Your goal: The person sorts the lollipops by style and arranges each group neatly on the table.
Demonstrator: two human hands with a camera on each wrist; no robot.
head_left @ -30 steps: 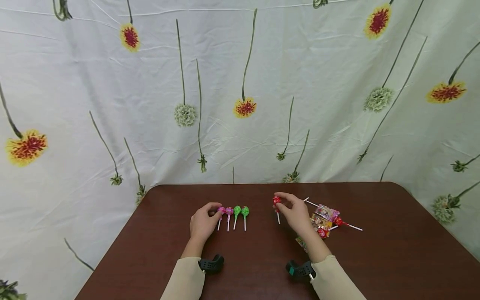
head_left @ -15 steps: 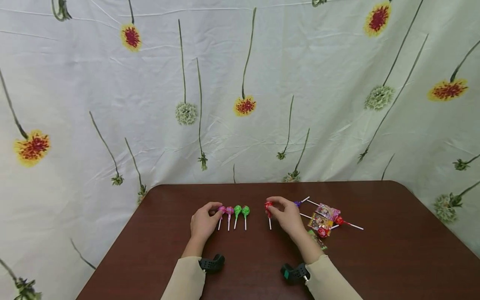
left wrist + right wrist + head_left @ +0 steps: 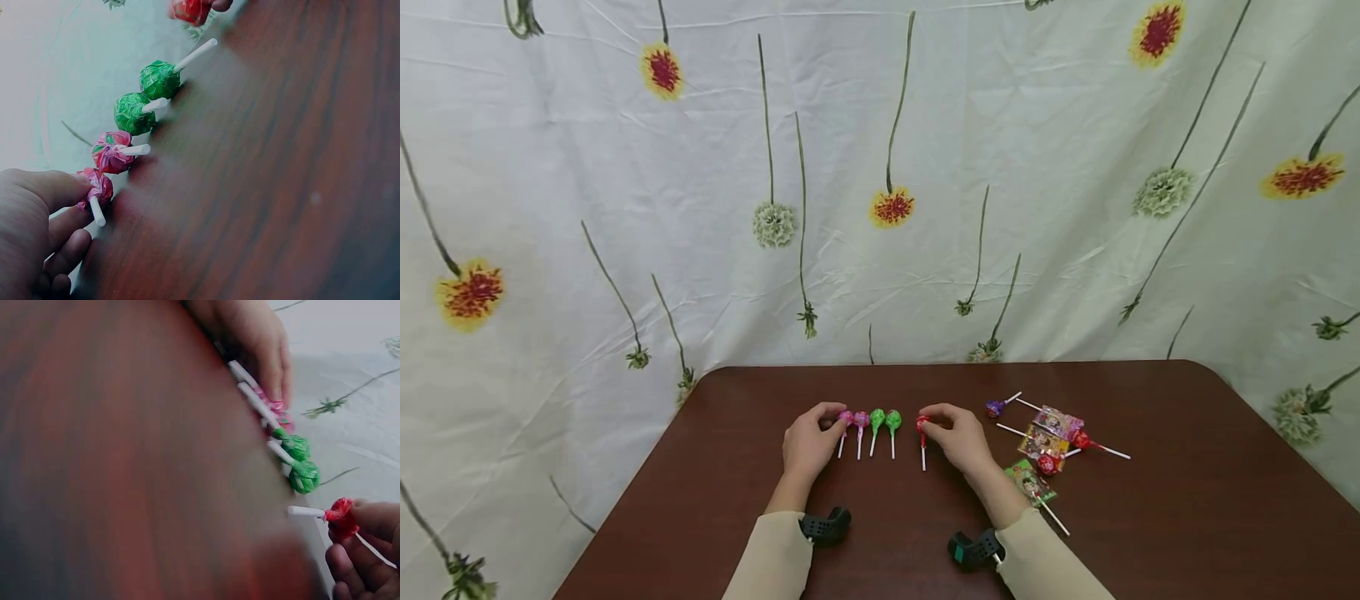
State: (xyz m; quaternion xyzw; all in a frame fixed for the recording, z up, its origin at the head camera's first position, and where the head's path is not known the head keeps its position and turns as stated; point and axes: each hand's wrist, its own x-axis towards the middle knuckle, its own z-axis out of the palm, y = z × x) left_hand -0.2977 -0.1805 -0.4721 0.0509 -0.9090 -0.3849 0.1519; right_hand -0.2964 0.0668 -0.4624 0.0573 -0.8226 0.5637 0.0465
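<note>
Two pink lollipops and two green lollipops stand side by side in a row, sticks toward me. At the row's left end, my left hand (image 3: 806, 439) pinches the outermost pink lollipop (image 3: 95, 187) by its wrapped head. Beside it is the second pink lollipop (image 3: 861, 422), then one green lollipop (image 3: 877, 419) and another green lollipop (image 3: 892, 421). My right hand (image 3: 958, 438) holds a red lollipop (image 3: 342, 519) between thumb and fingers. That red one is just right of the row, with a small gap to the last green one.
Right of my right hand lies a loose pile: a purple lollipop (image 3: 995, 408), red lollipops (image 3: 1049, 463), and flat lollipops in a pink wrapper (image 3: 1060, 422), an orange wrapper (image 3: 1040, 445) and a green wrapper (image 3: 1028, 482). The brown table (image 3: 715, 492) ends at a flowered cloth (image 3: 850, 283).
My right hand has carried the red lollipop leftward and a little nearer to me, up toward the row, uncovering more of the pile. The left hand keeps its hold in place.
</note>
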